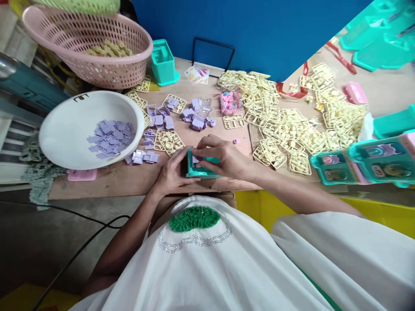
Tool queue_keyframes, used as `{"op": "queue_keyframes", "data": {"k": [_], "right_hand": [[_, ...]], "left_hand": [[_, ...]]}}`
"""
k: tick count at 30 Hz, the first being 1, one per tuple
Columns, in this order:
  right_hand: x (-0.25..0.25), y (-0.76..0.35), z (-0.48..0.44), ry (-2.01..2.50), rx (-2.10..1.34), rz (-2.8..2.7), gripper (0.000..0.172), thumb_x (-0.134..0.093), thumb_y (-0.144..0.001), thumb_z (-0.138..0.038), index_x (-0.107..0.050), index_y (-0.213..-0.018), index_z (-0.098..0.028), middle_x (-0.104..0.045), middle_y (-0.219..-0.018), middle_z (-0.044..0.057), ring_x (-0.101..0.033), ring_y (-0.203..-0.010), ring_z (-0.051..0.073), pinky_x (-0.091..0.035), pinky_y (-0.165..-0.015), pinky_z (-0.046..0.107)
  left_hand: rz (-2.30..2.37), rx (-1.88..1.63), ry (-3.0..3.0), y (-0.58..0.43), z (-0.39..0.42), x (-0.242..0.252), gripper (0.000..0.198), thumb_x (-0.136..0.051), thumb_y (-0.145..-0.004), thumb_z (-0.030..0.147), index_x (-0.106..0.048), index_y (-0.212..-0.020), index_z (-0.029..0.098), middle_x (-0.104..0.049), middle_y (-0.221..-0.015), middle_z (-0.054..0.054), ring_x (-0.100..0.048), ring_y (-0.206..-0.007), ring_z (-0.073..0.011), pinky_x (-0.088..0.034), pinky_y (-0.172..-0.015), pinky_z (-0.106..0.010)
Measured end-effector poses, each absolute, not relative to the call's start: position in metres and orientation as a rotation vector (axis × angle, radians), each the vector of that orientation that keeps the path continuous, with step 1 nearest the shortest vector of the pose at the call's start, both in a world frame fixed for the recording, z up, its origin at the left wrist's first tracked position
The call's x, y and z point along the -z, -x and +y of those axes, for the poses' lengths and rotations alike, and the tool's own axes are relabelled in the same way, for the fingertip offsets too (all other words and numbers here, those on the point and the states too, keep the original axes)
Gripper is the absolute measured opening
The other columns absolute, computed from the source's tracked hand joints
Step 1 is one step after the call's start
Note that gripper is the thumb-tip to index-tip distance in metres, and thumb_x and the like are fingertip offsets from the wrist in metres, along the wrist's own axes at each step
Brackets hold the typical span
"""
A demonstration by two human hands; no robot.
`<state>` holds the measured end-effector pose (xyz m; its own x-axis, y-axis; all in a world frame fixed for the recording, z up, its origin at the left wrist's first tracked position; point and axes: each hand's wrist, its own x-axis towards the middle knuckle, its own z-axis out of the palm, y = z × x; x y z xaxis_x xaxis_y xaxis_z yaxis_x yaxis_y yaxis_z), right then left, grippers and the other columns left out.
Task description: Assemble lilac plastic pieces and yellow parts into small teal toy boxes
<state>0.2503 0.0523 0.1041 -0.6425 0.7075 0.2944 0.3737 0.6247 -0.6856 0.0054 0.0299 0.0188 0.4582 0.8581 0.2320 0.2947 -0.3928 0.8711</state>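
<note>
Close to the table's front edge, my left hand (171, 174) wraps round the left side of a teal plastic toy housing (204, 175). My right hand (223, 157) reaches over its top, fingers bent and pressed at the opening. A bit of a purple part (195, 160) shows inside the housing, beside my right fingertips; whether they grip it I cannot tell. Behind my left hand lies a cream sprue frame (169, 141) with small parts. Purple plastic pieces (142, 157) lie to its left, and a tiny pink piece (236, 141) rests behind my right hand.
A white bowl (58, 134) of flat purple pieces and a pink basket (97, 69) stand left. Cream sprue frames (292, 129) are heaped right, near assembled teal toys (382, 160). A teal housing (162, 62) stands at the back, near a blue panel (227, 34).
</note>
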Motion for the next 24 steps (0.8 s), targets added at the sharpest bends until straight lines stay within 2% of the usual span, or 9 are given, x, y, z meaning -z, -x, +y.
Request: {"op": "queue_keyframes", "data": {"k": [5, 11, 13, 15, 18, 22, 24], "right_hand": [[-0.098, -0.258, 0.039, 0.986, -0.829, -2.075, 0.048, -0.07, -0.102, -0.052, -0.077, -0.134, -0.017, -0.073, -0.121, 0.017, -0.072, -0.11, 0.028, -0.061, -0.095, 0.044], [-0.083, -0.252, 0.035, 0.918, -0.732, -2.098, 0.042, -0.063, -0.106, -0.051, -0.082, -0.123, -0.018, -0.073, -0.108, 0.015, -0.07, -0.102, 0.026, -0.061, -0.092, 0.045], [-0.081, -0.255, 0.033, 0.936, -0.689, -2.094, 0.045, -0.066, -0.104, -0.054, -0.08, -0.127, -0.018, -0.072, -0.114, 0.016, -0.07, -0.108, 0.028, -0.061, -0.095, 0.046], [-0.082, -0.262, 0.027, 1.06, -0.639, -2.024, 0.055, -0.072, -0.1, -0.058, -0.075, -0.137, -0.018, -0.07, -0.128, 0.019, -0.069, -0.12, 0.031, -0.059, -0.103, 0.05], [-0.081, -0.273, 0.01, 1.349, -0.699, -1.814, 0.079, -0.075, -0.094, -0.066, -0.06, -0.157, -0.02, -0.066, -0.143, 0.022, -0.067, -0.129, 0.034, -0.057, -0.108, 0.055], [-0.074, -0.266, -0.014, 1.489, -1.081, -1.597, 0.097, -0.079, -0.089, -0.067, -0.045, -0.167, -0.02, -0.074, -0.133, 0.017, -0.072, -0.121, 0.035, -0.062, -0.103, 0.054], [-0.071, -0.255, -0.02, 1.487, -1.153, -1.513, 0.099, -0.081, -0.087, -0.065, -0.044, -0.168, -0.02, -0.075, -0.133, 0.015, -0.07, -0.126, 0.036, -0.059, -0.109, 0.055]], "left_hand": [[0.993, -0.893, -1.867, -0.006, 0.028, -0.016, 0.1, -0.097, -0.074, 0.049, -0.053, -0.159, 0.022, -0.062, -0.158, -0.018, -0.06, -0.149, -0.0352, -0.049, -0.127, -0.052], [0.991, -0.878, -1.845, -0.006, 0.027, -0.016, 0.101, -0.096, -0.075, 0.05, -0.05, -0.161, 0.024, -0.061, -0.16, -0.016, -0.058, -0.151, -0.0346, -0.047, -0.129, -0.052], [1.006, -0.883, -1.812, -0.008, 0.02, -0.02, 0.097, -0.093, -0.08, 0.048, -0.047, -0.163, 0.024, -0.057, -0.163, -0.017, -0.054, -0.155, -0.0337, -0.043, -0.131, -0.052], [1.049, -0.911, -1.754, -0.011, 0.011, -0.024, 0.094, -0.089, -0.086, 0.044, -0.042, -0.165, 0.024, -0.053, -0.166, -0.018, -0.05, -0.158, -0.033, -0.042, -0.132, -0.053], [1.044, -0.951, -1.637, -0.015, -0.004, -0.031, 0.093, -0.084, -0.091, 0.043, -0.033, -0.168, 0.028, -0.05, -0.168, -0.018, -0.055, -0.154, -0.0313, -0.051, -0.125, -0.051], [0.897, -0.916, -1.517, -0.024, -0.017, -0.039, 0.097, -0.079, -0.093, 0.056, -0.023, -0.169, 0.031, -0.047, -0.169, -0.018, -0.061, -0.148, -0.0307, -0.059, -0.117, -0.045], [0.882, -0.923, -1.475, -0.03, -0.021, -0.043, 0.088, -0.068, -0.098, 0.063, -0.025, -0.167, 0.03, -0.05, -0.166, -0.017, -0.062, -0.146, -0.0303, -0.06, -0.116, -0.045]]}}
